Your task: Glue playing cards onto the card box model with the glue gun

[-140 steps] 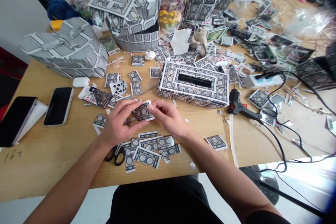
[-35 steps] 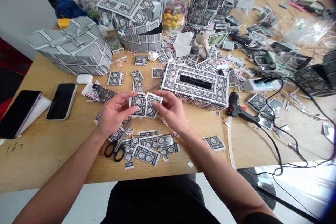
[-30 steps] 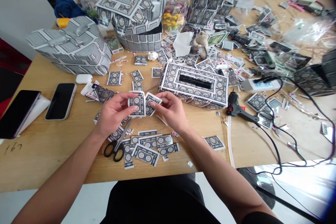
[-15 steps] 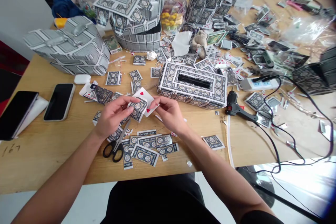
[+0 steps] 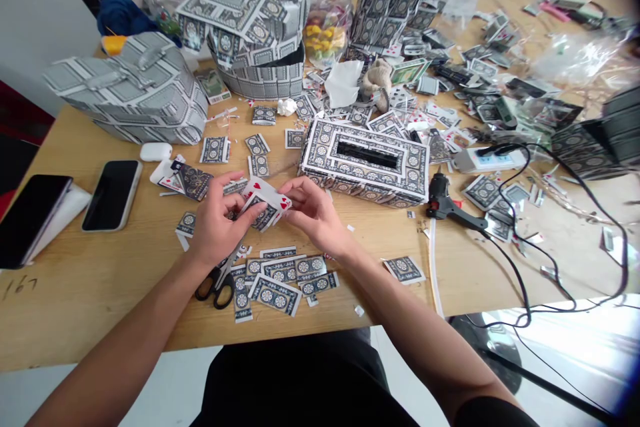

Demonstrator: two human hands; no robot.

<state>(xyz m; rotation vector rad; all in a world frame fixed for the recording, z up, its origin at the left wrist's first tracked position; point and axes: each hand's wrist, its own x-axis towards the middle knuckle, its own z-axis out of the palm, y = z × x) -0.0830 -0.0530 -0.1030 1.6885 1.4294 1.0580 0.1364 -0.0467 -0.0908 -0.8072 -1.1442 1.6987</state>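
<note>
Centre of frame: box [image 5: 367,173] on table [image 5: 95,280], glue gun [image 5: 447,205] just right, power strip [image 5: 493,160] beyond. Lower centre: card strips [image 5: 275,295], scissors [image 5: 218,287] at left edge. Left side: phone [image 5: 111,195], second phone [image 5: 33,217] farther left, bag [image 5: 135,93] behind.

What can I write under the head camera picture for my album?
Two hands, left and right, hold playing cards above black-handled scissors.

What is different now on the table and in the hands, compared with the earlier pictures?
The two playing cards, side by side with backs showing a moment ago, now overlap; one shows its red hearts. The left hand still holds them, the right hand at their edge. The face-up spades card has gone from its spot. The scissors, glue gun and card-covered box stayed.
</note>
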